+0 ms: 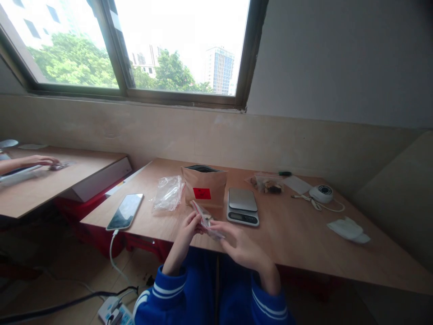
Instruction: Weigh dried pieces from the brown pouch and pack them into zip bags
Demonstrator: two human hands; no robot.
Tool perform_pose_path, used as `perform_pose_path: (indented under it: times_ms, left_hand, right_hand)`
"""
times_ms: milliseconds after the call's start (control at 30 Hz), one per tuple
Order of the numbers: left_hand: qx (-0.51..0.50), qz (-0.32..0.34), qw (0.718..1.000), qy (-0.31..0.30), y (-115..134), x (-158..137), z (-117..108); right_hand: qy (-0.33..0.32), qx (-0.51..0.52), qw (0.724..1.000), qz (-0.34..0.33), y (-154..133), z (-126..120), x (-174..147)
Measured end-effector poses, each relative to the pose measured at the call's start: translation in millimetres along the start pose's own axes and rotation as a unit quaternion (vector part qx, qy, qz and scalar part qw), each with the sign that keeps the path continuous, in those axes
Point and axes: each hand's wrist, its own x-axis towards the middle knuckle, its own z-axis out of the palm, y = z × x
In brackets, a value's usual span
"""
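- Plastic bag, small and clear with a red-lined edge, sat right there between two hands, near the front edge of the table!
- Left hand had it, thumb and fingers pressed together, pinching the side of the plastic.
- Right hand was in on the lower end, fingers stretched along it; whether they pinched or merely touched, I couldn't tell.
- Just behind the bag, the brown pouch stood upright, mouth gaping, red label facing front.
- Close on the pouch's right came the digital scale, display toward the person.
- On the other side, crumpled clear bags lay beside the pouch, and farther left the phone, white cable plugged in.
- Out right, filled clear packets, a white card, a white dome camera and, nearer, crumpled white wrapping.
- Far left, at the neighbouring table, a co-worker's hand was at a small clear packet!
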Motion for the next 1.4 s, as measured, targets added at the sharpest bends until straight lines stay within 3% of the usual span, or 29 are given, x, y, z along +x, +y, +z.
perform_pose_path:
  times_ms: [100,200,267,400,700,767,900,967,1067,1267,1400]
  left_hand:
    - [0.048,0.056,0.997,-0.018,5,-4,7]
    - [0.082,0.088,0.991,-0.051,5,-6,16]
    - [0.086,0.096,0.991,-0.047,3,-7,21]
    - [0.095,0.114,0.989,-0.012,0,-8,27]
    - [0.114,0.126,0.985,-0.036,-9,-6,28]
    - [0.117,0.126,0.984,-0.044,-9,-7,28]
    - [0.149,0.117,0.977,-0.101,-1,-14,24]
    - [0.171,0.113,0.97,-0.13,2,-15,23]
    - [0.156,0.104,0.972,-0.138,-1,-12,24]
    - [0.036,0.083,0.995,-0.041,-30,1,25]
    - [-0.092,-0.03,0.984,-0.152,-48,2,22]
  right_hand:
    - [0.005,0.013,1.0,0.027,2,5,5]
    - [0.084,0.012,0.994,0.066,8,16,15]
    - [0.117,0.004,0.991,0.07,11,21,21]
    - [0.123,0.002,0.991,0.051,16,22,24]
    - [0.177,0.001,0.981,0.075,26,23,24]
    - [0.244,-0.014,0.967,0.075,34,20,25]
    - [0.457,-0.026,0.883,0.106,51,2,18]
    - [0.492,0.0,0.863,0.117,56,-6,13]
    - [0.505,0.059,0.854,0.11,52,-11,10]
    - [0.482,0.25,0.832,0.115,40,-3,17]
    - [0.441,0.315,0.83,0.132,42,4,23]
